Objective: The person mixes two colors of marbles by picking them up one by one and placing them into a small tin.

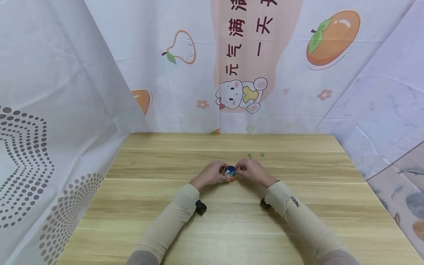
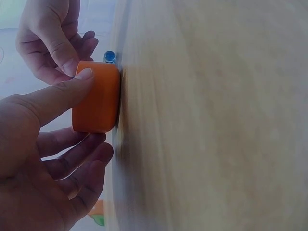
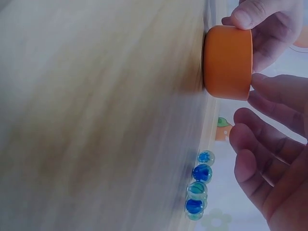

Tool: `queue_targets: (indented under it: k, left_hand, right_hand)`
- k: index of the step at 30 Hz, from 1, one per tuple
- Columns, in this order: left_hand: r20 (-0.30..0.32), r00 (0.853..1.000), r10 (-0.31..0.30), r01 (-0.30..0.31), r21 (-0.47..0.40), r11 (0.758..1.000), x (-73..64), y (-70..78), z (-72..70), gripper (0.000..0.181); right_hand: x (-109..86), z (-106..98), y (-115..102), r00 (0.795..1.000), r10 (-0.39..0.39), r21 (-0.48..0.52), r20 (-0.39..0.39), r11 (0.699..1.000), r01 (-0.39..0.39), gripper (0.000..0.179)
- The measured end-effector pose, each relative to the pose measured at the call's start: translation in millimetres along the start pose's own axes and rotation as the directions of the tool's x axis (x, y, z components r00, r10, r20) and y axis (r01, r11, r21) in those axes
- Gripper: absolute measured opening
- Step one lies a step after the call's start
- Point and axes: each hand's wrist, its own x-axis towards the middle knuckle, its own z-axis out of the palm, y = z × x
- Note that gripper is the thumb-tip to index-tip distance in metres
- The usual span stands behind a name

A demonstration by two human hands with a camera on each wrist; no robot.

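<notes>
A small orange bowl (image 1: 233, 179) with a dark blue inside stands upright on the table. My left hand (image 1: 212, 173) holds it from the left, thumb on the near side (image 2: 98, 103) and fingers round the far side. At the opposite rim, my right hand (image 1: 254, 172) has its thumb and index fingertips at the bowl's edge; whether they pinch anything is hidden. Its other fingers (image 3: 262, 149) curl loosely. Inside the bowl something small and bluish shows, too small to make out. Several clear glass marbles (image 3: 202, 173) with blue or green swirls lie beyond the right hand.
The wood-grain table (image 1: 149, 213) ends at a patterned curtain (image 1: 185, 92) behind, with more cloth on both sides. Two greenish marbles, one of them a green marble (image 1: 262, 154), lie toward the back edge. A dark device (image 1: 200, 207) is strapped at the left wrist.
</notes>
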Motion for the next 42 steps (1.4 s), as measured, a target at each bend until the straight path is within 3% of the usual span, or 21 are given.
queue_targets:
  k: [14, 23, 42]
  left_hand:
    - [0.0, 1.0, -0.01, 0.01, -0.012, 1.0, 0.4, -0.2, 0.3, 0.054]
    - [-0.001, 1.0, -0.012, 0.012, 0.016, 1.0, -0.2, 1.0, 1.4, 0.054]
    - [0.006, 1.0, -0.017, 0.017, -0.007, 1.0, -0.2, -1.6, 1.2, 0.059]
  right_hand:
    - [-0.6, -6.2, 0.7, 0.999, 0.049, 0.017, -0.013, 0.999, -0.049, 0.015]
    - [-2.1, -21.0, 10.9, 0.997, 0.032, 0.023, -0.075, 0.999, -0.031, 0.021]
    - [-5.2, -38.1, 25.9, 0.988, 0.135, -0.006, -0.08, 0.991, -0.136, 0.025]
